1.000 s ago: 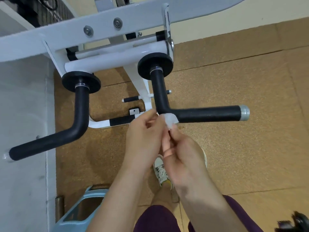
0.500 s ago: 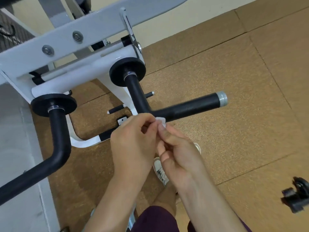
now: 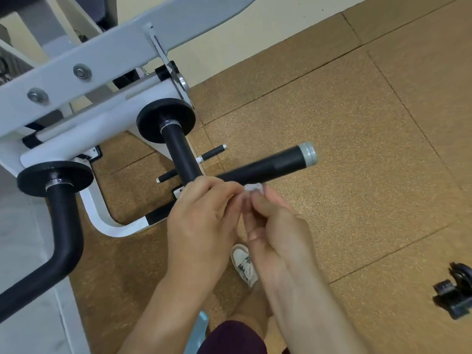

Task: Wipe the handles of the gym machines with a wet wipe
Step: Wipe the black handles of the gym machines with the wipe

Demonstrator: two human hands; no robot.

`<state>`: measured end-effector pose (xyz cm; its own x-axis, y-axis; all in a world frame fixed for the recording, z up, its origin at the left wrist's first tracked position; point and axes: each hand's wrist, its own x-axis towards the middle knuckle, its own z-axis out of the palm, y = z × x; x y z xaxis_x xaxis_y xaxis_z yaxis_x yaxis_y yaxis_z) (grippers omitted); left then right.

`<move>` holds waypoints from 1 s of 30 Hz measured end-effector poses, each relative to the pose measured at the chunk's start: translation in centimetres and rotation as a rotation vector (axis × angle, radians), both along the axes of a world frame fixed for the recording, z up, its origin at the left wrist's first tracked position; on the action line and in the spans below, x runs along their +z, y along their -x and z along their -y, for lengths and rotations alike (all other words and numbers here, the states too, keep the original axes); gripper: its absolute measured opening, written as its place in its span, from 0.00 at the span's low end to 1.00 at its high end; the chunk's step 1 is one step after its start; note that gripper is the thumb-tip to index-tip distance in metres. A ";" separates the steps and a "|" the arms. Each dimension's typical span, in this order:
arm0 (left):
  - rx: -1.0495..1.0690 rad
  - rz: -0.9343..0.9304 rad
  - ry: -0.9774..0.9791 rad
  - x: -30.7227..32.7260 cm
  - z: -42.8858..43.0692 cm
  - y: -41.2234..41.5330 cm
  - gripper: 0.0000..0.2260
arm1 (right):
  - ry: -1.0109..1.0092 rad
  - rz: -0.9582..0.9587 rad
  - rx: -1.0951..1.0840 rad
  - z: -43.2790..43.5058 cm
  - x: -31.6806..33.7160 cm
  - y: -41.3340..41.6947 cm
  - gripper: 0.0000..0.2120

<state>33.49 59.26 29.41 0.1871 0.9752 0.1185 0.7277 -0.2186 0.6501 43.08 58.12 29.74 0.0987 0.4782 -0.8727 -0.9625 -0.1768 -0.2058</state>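
Pinching a small wet wipe (image 3: 252, 188) between them, the left hand (image 3: 204, 221) and the right hand (image 3: 278, 233) meet at the centre of the view, fingertips drawn together and curled onto the wipe. The wipe shows only as a crumpled, translucent white scrap above the fingertips; the rest is hidden by the fingers. It sits just beside the near edge of the right-side handle (image 3: 268, 167), close to the bend; whether it touches the handle cannot be told. That handle is a black tube with a matte, finely textured surface. One leg runs from a black disc (image 3: 166, 121) at 11 o'clock of the hands down to the bend. The other leg extends toward 2 o'clock and ends in a grey cap (image 3: 307, 154). The knuckles of the left hand cover the bend itself. The left-side handle (image 3: 63, 238), of the same black finish, drops from a second disc (image 3: 55, 178) at 9 o'clock and bends toward 8 o'clock, running out of view. Both discs mount on the white machine frame (image 3: 102, 54), which fills the 10 to 12 o'clock zone. Brown speckled floor tiles (image 3: 357, 123) lie beneath. A white shoe (image 3: 244, 261) shows at 6 o'clock between the forearms. A black clamp-like object (image 3: 457, 295) lies on the floor at 4 o'clock, well apart from both hands.
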 end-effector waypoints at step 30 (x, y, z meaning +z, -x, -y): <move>-0.100 0.020 0.018 1.1 -1.4 -1.8 0.07 | -0.012 1.154 0.245 -0.4 0.4 -6.1 0.12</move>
